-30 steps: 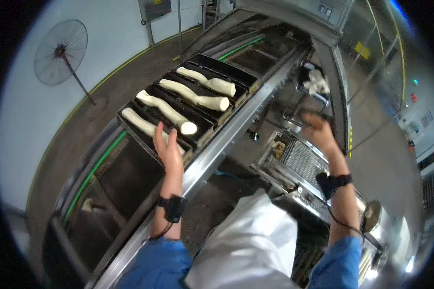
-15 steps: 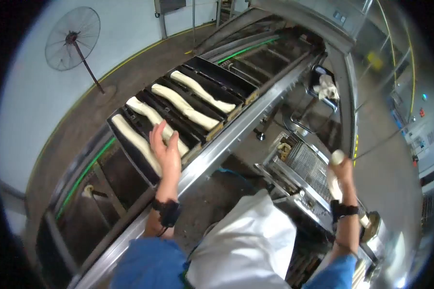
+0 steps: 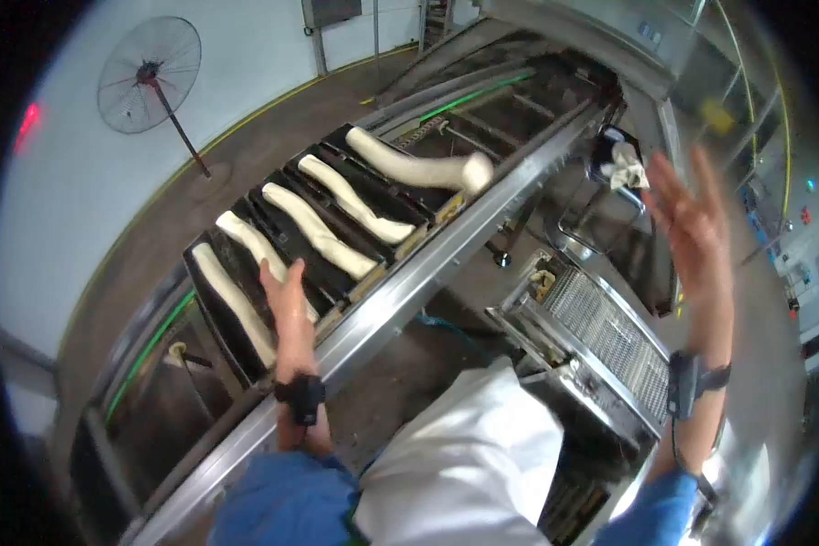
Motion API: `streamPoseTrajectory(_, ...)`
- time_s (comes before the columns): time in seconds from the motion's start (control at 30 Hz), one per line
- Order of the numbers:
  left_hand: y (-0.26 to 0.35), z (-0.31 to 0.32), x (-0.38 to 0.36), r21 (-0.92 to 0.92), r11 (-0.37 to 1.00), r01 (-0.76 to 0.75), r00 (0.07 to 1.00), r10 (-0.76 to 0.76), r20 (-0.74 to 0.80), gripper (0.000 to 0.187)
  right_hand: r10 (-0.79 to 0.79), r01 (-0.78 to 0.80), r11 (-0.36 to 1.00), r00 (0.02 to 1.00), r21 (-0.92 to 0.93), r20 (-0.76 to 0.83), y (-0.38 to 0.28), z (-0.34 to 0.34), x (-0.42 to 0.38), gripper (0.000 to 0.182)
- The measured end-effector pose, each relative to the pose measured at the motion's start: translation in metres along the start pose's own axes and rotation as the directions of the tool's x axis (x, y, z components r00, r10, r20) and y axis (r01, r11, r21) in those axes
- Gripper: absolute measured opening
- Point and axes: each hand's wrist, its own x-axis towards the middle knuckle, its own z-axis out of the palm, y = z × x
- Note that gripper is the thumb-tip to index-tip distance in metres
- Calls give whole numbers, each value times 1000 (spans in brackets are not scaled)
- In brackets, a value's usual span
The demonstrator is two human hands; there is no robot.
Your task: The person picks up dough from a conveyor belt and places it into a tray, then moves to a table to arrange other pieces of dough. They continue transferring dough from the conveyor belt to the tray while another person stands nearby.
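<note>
Long pale dough strips lie side by side in the compartments of a black loaf pan set (image 3: pixel 376 202). My left hand (image 3: pixel 288 305) is open, thumb and fingers apart, over the near end of the second dough strip (image 3: pixel 248 238); whether it touches is hard to tell. Left of that hand lies another dough strip (image 3: pixel 234 305). My right hand (image 3: pixel 696 227) is raised at the right, fingers spread and blurred, holding nothing. In the farthest compartment is a thicker dough strip (image 3: pixel 409 167), its blurred near end (image 3: pixel 478 171) sticking up at the pan's edge.
The pans sit on a conveyor with a steel rail (image 3: pixel 400 305) along my side. A metal mesh belt (image 3: pixel 605 332) stands below my right arm. Beyond it is a black tray (image 3: pixel 610 155) with dough scraps. A large fan (image 3: pixel 148 73) stands near the wall.
My right hand has let go of a dough strip and risen, opening; that strip now lies in the farthest compartment. The pans sit lower and further left in view. My left hand stays open.
</note>
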Motion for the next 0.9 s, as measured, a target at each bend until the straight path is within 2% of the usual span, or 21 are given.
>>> streamPoseTrajectory(0.07, 2, -6, 6, 7, 988, 151, 986, -151, 64, 91, 139, -143, 989, 987, -35, -84, 30, -36, -14, 84)
streamPoseTrajectory(0.1, 6, -6, 2, 11, 989, 148, 987, -149, 61, 91, 205, -213, 976, 968, -42, -146, 48, -55, -28, 83)
streamPoseTrajectory(0.17, 17, -3, -4, 70, 978, 195, 981, -195, -2, 82, 297, -361, 910, 911, -204, -288, 98, -107, -56, 83)
streamPoseTrajectory(0.2, 9, -6, -3, -37, 990, 135, 990, -136, -47, 69, 350, -439, 872, 869, -218, -350, 120, -129, -74, 87)
streamPoseTrajectory(0.23, -3, -8, 4, -33, 990, 139, 988, -141, -60, 69, 403, -518, 825, 820, -227, -405, 141, -155, -92, 90)
streamPoseTrajectory(0.3, -20, -10, 16, -15, 990, -143, 982, 140, -127, 53, 353, -505, 439, 858, -743, -374, 191, -227, -140, 99)
streamPoseTrajectory(0.33, -11, -5, 4, -14, 990, -143, 980, 140, -140, 53, 317, -516, 231, 841, -825, -438, 200, -253, -162, 100)
streamPoseTrajectory(0.37, 6, 8, -15, 233, 894, -383, 878, 431, -208, 47, 266, -517, 6, 826, -856, -497, 203, -269, -178, 102)
streamPoseTrajectory(0.4, 21, 21, -32, 474, 689, -548, 700, 688, -190, 42, 249, -605, -171, 737, -778, -628, 194, -271, -186, 99)
streamPoseTrajectory(0.43, 31, 34, -42, 581, 547, -603, 597, 792, -126, 44, 201, -670, -341, 633, -660, -747, 180, -268, -192, 97)
streamPoseTrajectory(0.5, 30, 65, -44, 382, 655, -652, 723, 688, 54, 45, 263, -623, -354, 649, -697, -714, 184, -323, -236, 92)
streamPoseTrajectory(0.57, 26, 109, -51, 160, 745, -647, 760, 613, 218, 42, 319, -586, -365, 651, -723, -689, 178, -343, -251, 88)
streamPoseTrajectory(0.63, 29, 154, -59, 64, 744, -665, 708, 601, 370, 41, 326, -439, -520, 691, -733, -645, 152, -312, -227, 65)
streamPoseTrajectory(0.67, 32, 175, -67, 21, 785, -619, 721, 557, 412, 41, 315, -347, -544, 759, -764, -569, 158, -317, -233, 46)
streamPoseTrajectory(0.7, 37, 195, -75, -24, 822, -569, 723, 514, 461, 41, 312, -353, -459, 796, -816, -520, 152, -310, -232, 34)
streamPoseTrajectory(0.73, 37, 217, -81, -60, 808, -586, 674, 528, 517, 40, 329, -286, -461, 824, -840, -461, 153, -310, -228, 30)
streamPoseTrajectory(0.77, 27, 245, -85, -204, 789, -580, 635, 595, 492, 36, 209, -223, -439, 916, -870, -341, 165, -321, -234, 26)
streamPoseTrajectory(0.8, 29, 256, -96, -167, 785, -597, 596, 573, 563, 36, 209, -182, -465, 928, -867, -308, 168, -313, -232, 22)
streamPoseTrajectory(0.83, 32, 268, -107, -135, 772, -622, 545, 550, 633, 35, 128, -204, -280, 961, -938, -247, 169, -306, -230, 22)
streamPoseTrajectory(0.87, 30, 281, -115, -143, 780, -609, 489, 512, 706, 34, 337, -494, -238, 765, -836, -548, 166, -297, -213, 27)
streamPoseTrajectory(0.9, 14, 294, -110, -149, 789, -596, 417, 462, 782, 36, 369, -587, -203, 695, -783, -617, 152, -274, -202, 32)
